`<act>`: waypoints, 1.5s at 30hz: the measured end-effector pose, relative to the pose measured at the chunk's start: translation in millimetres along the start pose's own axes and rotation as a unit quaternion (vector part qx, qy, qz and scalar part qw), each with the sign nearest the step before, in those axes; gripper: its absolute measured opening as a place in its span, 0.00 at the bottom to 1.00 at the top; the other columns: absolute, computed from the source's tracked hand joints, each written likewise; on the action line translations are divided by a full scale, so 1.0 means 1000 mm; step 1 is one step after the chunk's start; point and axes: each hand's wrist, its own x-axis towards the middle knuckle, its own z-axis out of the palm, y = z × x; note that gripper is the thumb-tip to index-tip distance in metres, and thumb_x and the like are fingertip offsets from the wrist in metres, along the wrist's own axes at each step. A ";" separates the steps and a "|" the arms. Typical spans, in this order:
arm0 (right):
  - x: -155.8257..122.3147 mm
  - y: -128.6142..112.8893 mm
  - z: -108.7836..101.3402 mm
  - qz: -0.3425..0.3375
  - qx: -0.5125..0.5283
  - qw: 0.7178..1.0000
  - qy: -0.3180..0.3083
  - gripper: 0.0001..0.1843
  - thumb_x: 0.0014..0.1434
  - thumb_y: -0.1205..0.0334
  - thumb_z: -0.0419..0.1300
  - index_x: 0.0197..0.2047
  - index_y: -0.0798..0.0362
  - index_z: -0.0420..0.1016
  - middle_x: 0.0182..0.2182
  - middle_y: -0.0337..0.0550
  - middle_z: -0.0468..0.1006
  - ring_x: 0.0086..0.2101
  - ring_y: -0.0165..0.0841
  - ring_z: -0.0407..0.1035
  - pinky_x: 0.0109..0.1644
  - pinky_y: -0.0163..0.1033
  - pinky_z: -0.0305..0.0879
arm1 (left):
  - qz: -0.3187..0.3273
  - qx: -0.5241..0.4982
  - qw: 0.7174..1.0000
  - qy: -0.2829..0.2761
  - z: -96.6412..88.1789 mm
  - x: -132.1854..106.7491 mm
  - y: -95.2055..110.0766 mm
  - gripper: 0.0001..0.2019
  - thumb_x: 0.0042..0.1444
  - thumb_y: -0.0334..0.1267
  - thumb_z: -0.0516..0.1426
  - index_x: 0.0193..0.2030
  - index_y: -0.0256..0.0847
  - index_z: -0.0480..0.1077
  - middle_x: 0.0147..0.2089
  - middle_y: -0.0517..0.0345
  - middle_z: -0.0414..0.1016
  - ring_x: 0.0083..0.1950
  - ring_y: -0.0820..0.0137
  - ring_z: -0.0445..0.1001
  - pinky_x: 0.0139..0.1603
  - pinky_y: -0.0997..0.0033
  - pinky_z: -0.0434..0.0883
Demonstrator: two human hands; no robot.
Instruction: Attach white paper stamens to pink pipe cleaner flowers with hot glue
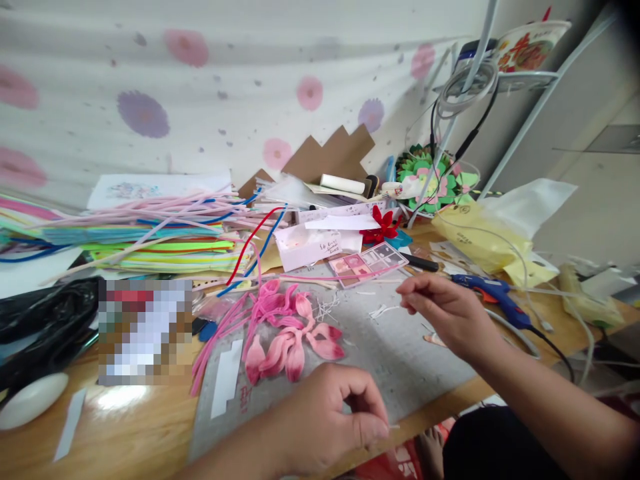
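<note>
My left hand (333, 417) is curled near the front edge of the grey mat (400, 353), its thumb and forefinger pinched on a thin pale strand whose tip shows at the right. My right hand (445, 310) hovers over the mat's right side with fingers pressed together on something too thin to name. Several pink fuzzy petals (293, 333) made of bent pipe cleaner lie on the mat, left of both hands. White thread scraps lie between the petals and my right hand.
A blue glue gun (495, 297) lies just right of my right hand, its cord trailing off. Stacks of coloured pipe cleaners (150, 233), a pink palette (367, 262), a red paper flower (383, 227), yellow bags (475, 237) and a lamp stand (465, 87) crowd the back.
</note>
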 end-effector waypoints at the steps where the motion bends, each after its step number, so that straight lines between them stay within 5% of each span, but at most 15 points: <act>1: 0.004 0.004 -0.004 -0.005 -0.037 0.999 0.006 0.07 0.57 0.58 0.57 0.36 0.52 0.73 0.24 0.40 0.74 0.26 0.32 0.68 0.29 0.36 0.64 | -0.002 -0.010 1.000 0.011 -0.001 0.000 0.000 0.01 0.47 0.31 0.58 0.26 0.38 0.70 0.24 0.64 0.68 0.28 0.74 0.66 0.31 0.75 0.62; 7: 0.019 0.027 -0.025 -0.027 -0.236 0.968 -0.084 0.08 0.57 0.62 0.56 0.30 0.53 0.75 0.28 0.44 0.78 0.29 0.34 0.70 0.33 0.38 0.63 | 0.011 -0.016 0.999 0.038 -0.001 0.002 -0.001 0.02 0.48 0.30 0.56 0.27 0.39 0.68 0.25 0.65 0.67 0.28 0.74 0.65 0.32 0.75 0.62; 14: 0.016 0.033 -0.023 -0.035 -0.265 0.958 -0.107 0.08 0.57 0.65 0.55 0.33 0.53 0.77 0.30 0.43 0.79 0.30 0.34 0.71 0.34 0.37 0.64 | 0.023 0.058 0.998 -0.021 -0.001 0.001 0.001 0.03 0.47 0.28 0.57 0.27 0.39 0.71 0.27 0.65 0.69 0.31 0.74 0.66 0.33 0.76 0.62; 45: 0.015 0.043 -0.007 -0.054 -0.264 0.951 -0.150 0.11 0.60 0.60 0.54 0.32 0.53 0.76 0.30 0.46 0.78 0.30 0.36 0.70 0.34 0.39 0.64 | 0.032 -0.015 0.999 0.024 0.000 -0.002 0.001 0.02 0.45 0.30 0.59 0.24 0.37 0.70 0.25 0.63 0.68 0.30 0.74 0.66 0.33 0.74 0.64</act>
